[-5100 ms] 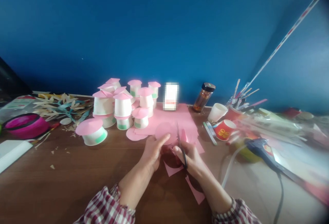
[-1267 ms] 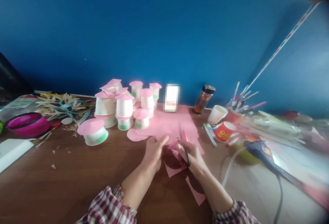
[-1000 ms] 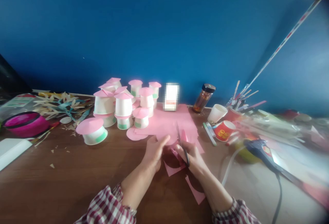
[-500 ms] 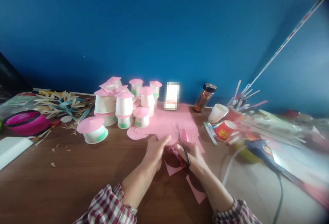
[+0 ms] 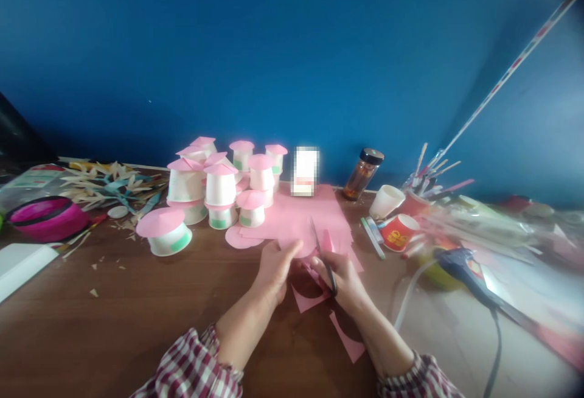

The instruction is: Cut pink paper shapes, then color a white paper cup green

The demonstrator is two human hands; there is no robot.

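Note:
My left hand (image 5: 276, 267) pinches a piece of pink paper (image 5: 301, 244) at its near left edge, thumb on top. In my right hand (image 5: 342, 276) are dark-handled scissors (image 5: 316, 237), fingers wrapped round the loops. The blades point up and away, at the right edge of the held paper. A curled pink strip rises beside the scissors. Below the hands lie pink offcuts (image 5: 349, 338) with curved edges. Behind, larger pink sheets (image 5: 292, 218) are spread on the table, and they blend with the held piece.
Several white paper cups with pink paper tops (image 5: 221, 185) stand at the left. To the right are a dark-lidded bottle (image 5: 364, 174), a red cup (image 5: 400, 232), a white cup (image 5: 387, 201) and a glue gun (image 5: 469, 276) with its cord. Paper strips (image 5: 114, 185) lie far left.
The scissor blades, slightly apart before, now look closed together. Both hands and the paper stay almost in the same place.

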